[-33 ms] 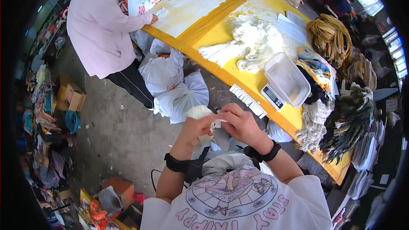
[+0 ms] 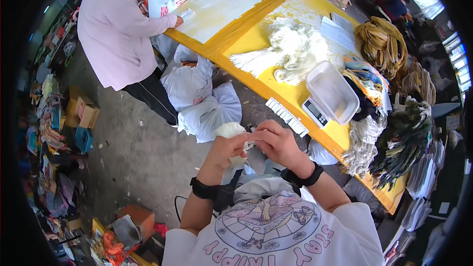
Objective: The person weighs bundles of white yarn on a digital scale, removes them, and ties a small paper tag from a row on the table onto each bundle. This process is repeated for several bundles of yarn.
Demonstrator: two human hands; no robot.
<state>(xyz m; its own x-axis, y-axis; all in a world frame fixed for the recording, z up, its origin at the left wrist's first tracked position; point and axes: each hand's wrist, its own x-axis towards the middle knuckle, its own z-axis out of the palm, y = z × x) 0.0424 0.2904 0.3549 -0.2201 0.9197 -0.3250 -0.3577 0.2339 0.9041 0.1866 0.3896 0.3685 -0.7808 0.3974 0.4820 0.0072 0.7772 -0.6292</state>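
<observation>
My left hand (image 2: 223, 150) is closed around a bundle of cream yarn (image 2: 228, 129), whose tufted end sticks out above the knuckles. Fingertips of both hands meet in front of my chest. My right hand (image 2: 279, 146) is closed in a pinch against the left fingers. A small white slip, seen between the fingers a moment before, is now mostly covered by them. On the yellow table (image 2: 236, 51) ahead lie more loose cream yarn (image 2: 300, 47) and a row of small white labels (image 2: 286, 116) along the near edge.
A digital scale (image 2: 315, 112) bears a translucent plastic tub (image 2: 333, 92). Brown yarn (image 2: 382, 44) and dark green yarn (image 2: 401, 140) lie to the right. White sacks (image 2: 214, 113) stand on the floor below the table. A person in pink (image 2: 116, 29) works at the far left.
The fingers of my right hand have shifted slightly, and the white slip between my hands has gone mostly out of sight. The rest looks the same.
</observation>
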